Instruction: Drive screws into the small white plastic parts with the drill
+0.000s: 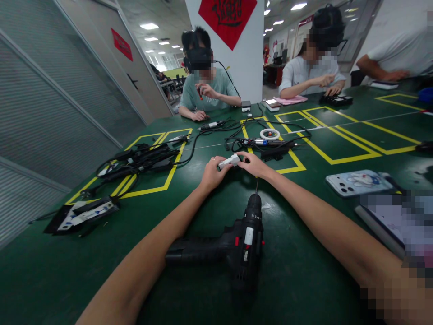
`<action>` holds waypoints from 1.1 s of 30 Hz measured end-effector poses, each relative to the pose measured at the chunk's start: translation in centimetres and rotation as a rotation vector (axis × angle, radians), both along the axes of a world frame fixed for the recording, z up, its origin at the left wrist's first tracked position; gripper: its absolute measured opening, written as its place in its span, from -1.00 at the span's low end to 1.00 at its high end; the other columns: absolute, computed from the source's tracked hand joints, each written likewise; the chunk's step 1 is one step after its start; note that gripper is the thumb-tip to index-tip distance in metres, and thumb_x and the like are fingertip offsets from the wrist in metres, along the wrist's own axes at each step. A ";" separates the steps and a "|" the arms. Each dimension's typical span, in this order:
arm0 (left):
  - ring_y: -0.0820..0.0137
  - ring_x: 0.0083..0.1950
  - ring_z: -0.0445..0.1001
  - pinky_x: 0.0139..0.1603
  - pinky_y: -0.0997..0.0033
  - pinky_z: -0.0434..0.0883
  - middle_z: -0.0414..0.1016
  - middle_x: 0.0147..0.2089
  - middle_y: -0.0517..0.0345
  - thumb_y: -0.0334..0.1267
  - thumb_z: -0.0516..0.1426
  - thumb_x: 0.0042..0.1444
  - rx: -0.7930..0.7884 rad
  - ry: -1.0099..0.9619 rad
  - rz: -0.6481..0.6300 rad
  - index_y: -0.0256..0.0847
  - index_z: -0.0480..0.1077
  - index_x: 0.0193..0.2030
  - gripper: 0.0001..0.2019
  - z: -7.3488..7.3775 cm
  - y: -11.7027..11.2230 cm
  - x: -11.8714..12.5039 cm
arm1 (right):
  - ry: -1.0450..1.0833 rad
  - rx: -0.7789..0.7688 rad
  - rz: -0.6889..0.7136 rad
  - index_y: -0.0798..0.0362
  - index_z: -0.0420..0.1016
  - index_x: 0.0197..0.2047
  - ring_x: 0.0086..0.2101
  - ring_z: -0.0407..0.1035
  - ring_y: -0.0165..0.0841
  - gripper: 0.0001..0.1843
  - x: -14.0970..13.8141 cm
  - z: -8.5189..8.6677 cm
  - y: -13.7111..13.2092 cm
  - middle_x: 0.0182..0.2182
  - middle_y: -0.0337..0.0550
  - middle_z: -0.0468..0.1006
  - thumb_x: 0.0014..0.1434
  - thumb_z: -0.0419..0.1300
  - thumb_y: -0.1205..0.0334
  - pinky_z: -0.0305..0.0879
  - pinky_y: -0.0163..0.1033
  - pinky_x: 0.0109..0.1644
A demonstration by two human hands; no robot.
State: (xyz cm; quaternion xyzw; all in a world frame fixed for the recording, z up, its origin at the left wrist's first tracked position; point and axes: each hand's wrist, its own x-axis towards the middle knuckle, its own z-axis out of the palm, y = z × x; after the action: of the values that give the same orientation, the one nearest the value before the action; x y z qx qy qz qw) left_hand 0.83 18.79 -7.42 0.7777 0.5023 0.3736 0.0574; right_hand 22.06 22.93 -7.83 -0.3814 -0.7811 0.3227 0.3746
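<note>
Drill (241, 243) nearest; left hand (211, 174), right hand (253, 165): fingers (245, 155) grasp block (230, 161); ring (262, 134) encircles orange piece (269, 134).

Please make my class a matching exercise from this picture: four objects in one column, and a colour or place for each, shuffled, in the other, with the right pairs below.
Objects
1. White block
2. Power drill
3. Phone
4. White ring

Colours and places
A. Pale blue, with a cartoon figure on it
B. On the table, beyond the right hand
C. Held between the left hand and the right hand
D. Mostly black, with small red parts

Pairs: 1-C, 2-D, 3-A, 4-B
</note>
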 end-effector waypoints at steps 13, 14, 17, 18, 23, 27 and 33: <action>0.21 -0.02 0.52 0.04 0.29 0.43 0.57 -0.01 0.02 0.09 0.27 0.01 -0.238 -0.085 -0.066 -0.25 0.39 0.07 -0.43 0.1 0.1 0.2 | 0.156 -0.037 0.044 0.14 0.57 -0.29 -0.49 0.23 -0.43 -0.57 -0.6 0.8 0.7 -0.55 -0.26 0.41 0.04 0.31 -0.11 0.11 -0.33 -0.40; 0.21 0.01 0.52 0.07 0.28 0.42 0.56 0.02 0.01 0.09 0.26 0.03 -0.244 -0.080 -0.048 -0.25 0.38 0.08 -0.43 0.1 0.1 0.2 | 0.243 -0.073 0.005 0.14 0.56 -0.28 -0.50 0.23 -0.42 -0.55 -0.8 0.8 0.9 -0.56 -0.26 0.40 0.05 0.30 -0.14 0.12 -0.33 -0.41; 0.19 0.10 0.48 0.15 0.25 0.39 0.51 0.11 -0.05 0.08 0.23 0.06 -0.262 -0.057 0.032 -0.26 0.34 0.14 -0.41 0.4 0.2 0.0 | 0.472 -0.198 -0.147 0.12 0.53 -0.20 -0.59 0.17 -0.44 -0.48 -0.7 0.4 1.4 -0.64 -0.30 0.33 0.10 0.23 -0.22 0.12 -0.32 -0.47; 0.19 0.11 0.48 0.16 0.25 0.38 0.50 0.13 -0.07 0.08 0.22 0.07 -0.272 -0.043 0.061 -0.26 0.33 0.16 -0.40 0.6 0.1 -0.1 | 0.506 -0.222 -0.187 0.12 0.52 -0.19 -0.60 0.16 -0.44 -0.47 -0.5 0.1 1.5 -0.65 -0.31 0.33 0.11 0.22 -0.22 0.13 -0.32 -0.47; 0.09 0.06 0.51 0.09 0.19 0.41 0.53 0.08 -0.13 0.12 0.24 0.00 -0.362 0.088 0.198 -0.26 0.37 0.15 -0.35 2.9 -1.1 -1.6 | 0.432 -0.124 -0.240 0.16 0.56 -0.23 -0.37 0.41 -0.32 -0.56 0.4 -1.1 1.2 -0.38 -0.09 0.58 0.09 0.27 -0.10 0.32 -0.25 -0.23; 0.02 0.04 0.51 0.07 0.15 0.41 0.55 0.04 -0.16 0.17 0.22 -0.03 -0.416 0.201 0.294 -0.27 0.46 0.05 -0.37 5.1 -5.4 -5.1 | 0.253 -0.070 -0.208 0.17 0.57 -0.28 -0.35 0.40 -0.29 -0.63 0.3 -1.3 0.8 -0.38 -0.10 0.59 0.11 0.25 -0.02 0.30 -0.26 -0.23; 0.06 0.06 0.52 0.05 0.13 0.45 0.55 0.10 -0.09 0.31 0.04 0.09 -0.557 0.383 0.647 -0.27 0.38 0.13 -0.29 5.8 -18.3 -16.2 | 0.151 -0.003 -0.231 0.18 0.56 -0.33 -0.43 0.34 -0.37 -0.65 0.2 -1.4 0.8 -0.43 -0.15 0.55 0.13 0.22 0.01 0.22 -0.30 -0.30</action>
State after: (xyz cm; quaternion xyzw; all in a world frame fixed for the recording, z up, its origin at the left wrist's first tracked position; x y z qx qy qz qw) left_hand -15.42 0.49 -1.58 0.5911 0.8017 0.0731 0.0511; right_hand 22.23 23.70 -9.27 -0.4440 -0.7010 0.3064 0.4664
